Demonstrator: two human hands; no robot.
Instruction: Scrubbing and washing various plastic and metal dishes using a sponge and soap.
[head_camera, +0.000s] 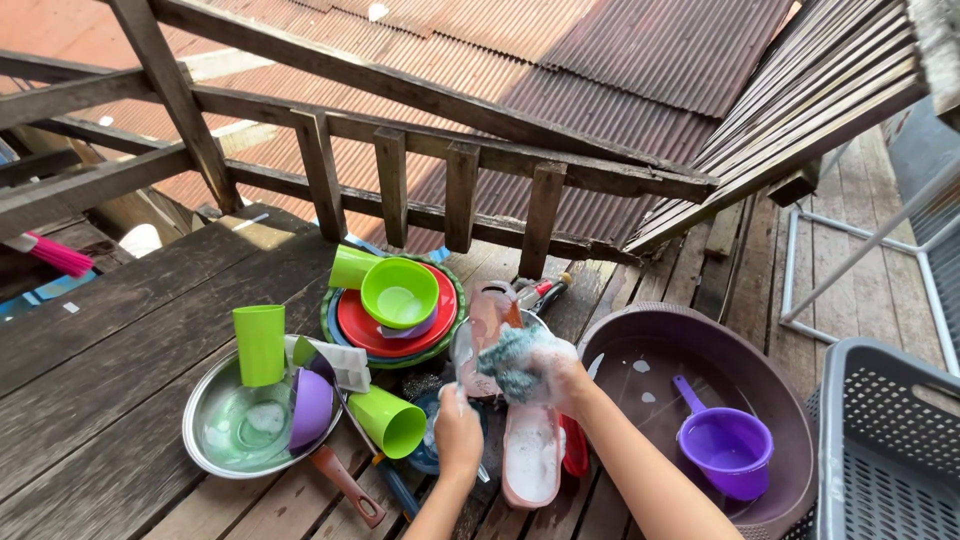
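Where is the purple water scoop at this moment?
In the head view, the purple water scoop sits low on the right side, inside the large brown basin, between the person's right forearm and the grey plastic basket.

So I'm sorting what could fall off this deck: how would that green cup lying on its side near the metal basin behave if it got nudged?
The green cup lies on its side with its mouth facing the camera, so a nudge would probably roll it in a curve. It looks like thin plastic: likely light, stiff and not fragile. The left hand beside it looks soapy, so it may be slippery too.
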